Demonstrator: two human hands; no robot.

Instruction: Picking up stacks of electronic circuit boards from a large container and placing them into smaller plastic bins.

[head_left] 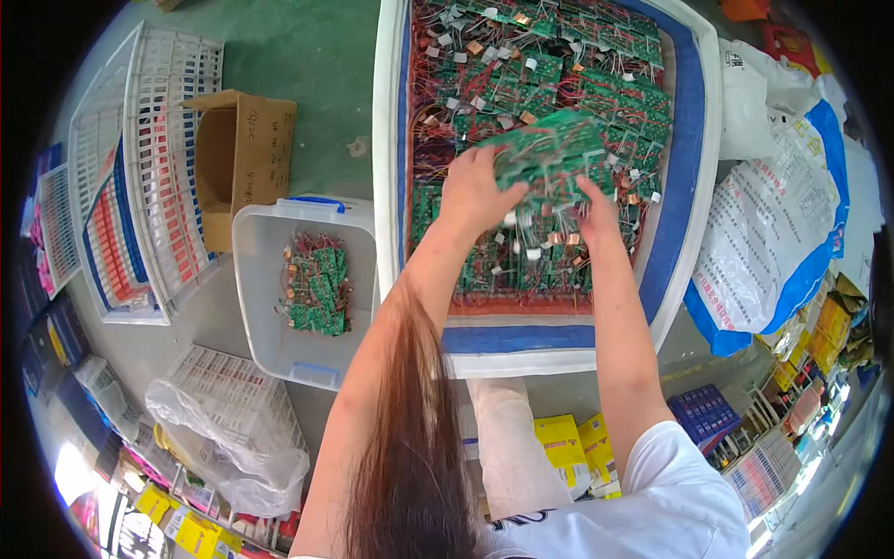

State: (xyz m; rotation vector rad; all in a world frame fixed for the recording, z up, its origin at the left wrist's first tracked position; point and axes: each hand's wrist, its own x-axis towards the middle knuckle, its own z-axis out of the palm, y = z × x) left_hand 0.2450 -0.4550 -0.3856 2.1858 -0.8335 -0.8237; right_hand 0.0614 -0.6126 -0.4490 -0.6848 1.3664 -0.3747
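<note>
Green circuit boards (551, 154) with wires hanging from them are held up over a large white-rimmed bin (391, 186), slightly blurred by motion. On their left side my left hand (473, 191) is closed on them, thumb toward the boards. My right hand (598, 212) grips their lower right edge, its thumb upright. Rows of similar circuit boards (615, 102), with red and white wires, white connectors and copper-coloured pieces, fill the bin below. How many boards are between my hands I cannot tell.
Left of the bin stands a clear plastic tub (265, 340) holding a small heap of boards (318, 289). Behind it are an open cardboard box (264, 154) and white plastic baskets (177, 102). A white-and-blue sack (764, 233) lies at the right. Plastic-wrapped cartons (228, 410) sit at lower left.
</note>
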